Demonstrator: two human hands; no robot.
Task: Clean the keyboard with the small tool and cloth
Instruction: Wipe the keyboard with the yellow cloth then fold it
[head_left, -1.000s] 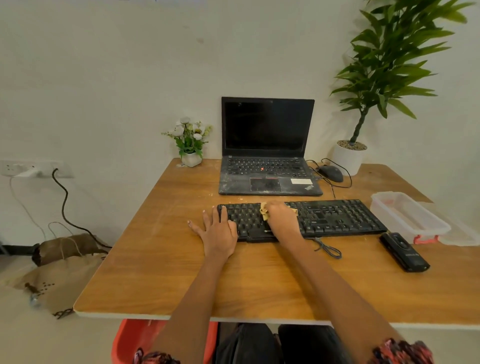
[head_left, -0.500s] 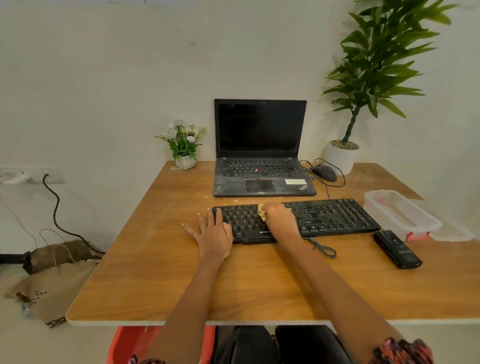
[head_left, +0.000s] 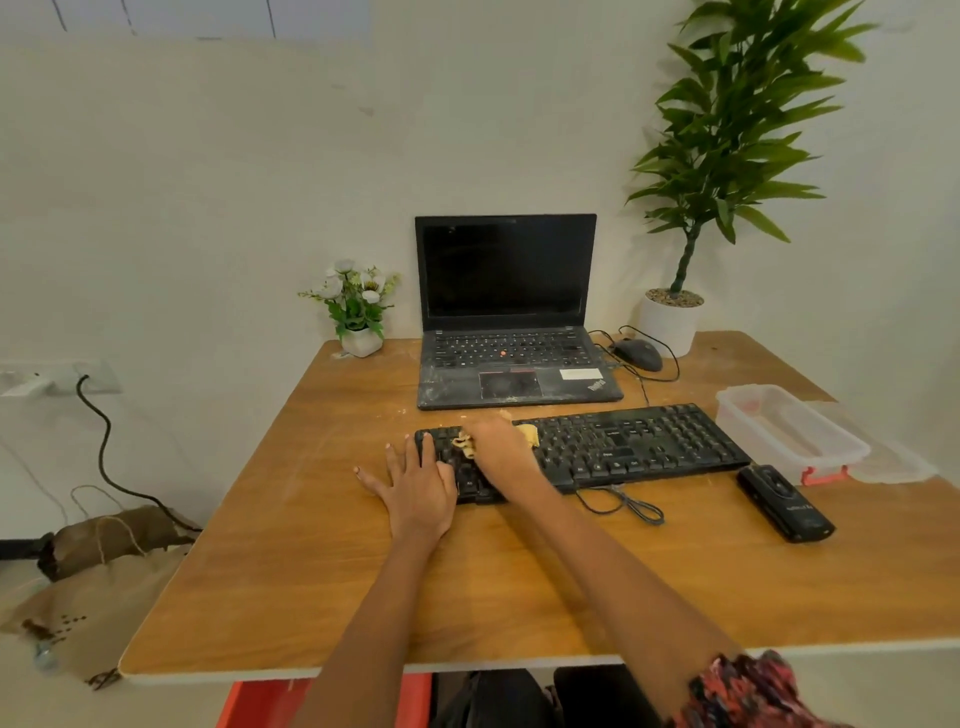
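My left hand (head_left: 415, 483) flat with fingers spread, resting on the left end of the black keyboard (head_left: 623, 447), my right hand (head_left: 498, 447) grasping the yellow cloth (head_left: 527, 432) against the left-side keys, keyboard lying mid-table (head_left: 311, 571) before the laptop (head_left: 509, 322).

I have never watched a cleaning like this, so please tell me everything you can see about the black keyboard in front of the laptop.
The wide black plastic keyboard lies flat on the wooden table, just in front of the open black laptop. It has full rows of dark keys and a thin black cable looped at its near edge. The left hand rests flat across its left end. The right hand presses a crumpled yellow cloth onto the left keys. Pale crumbs lie beside its far edge.
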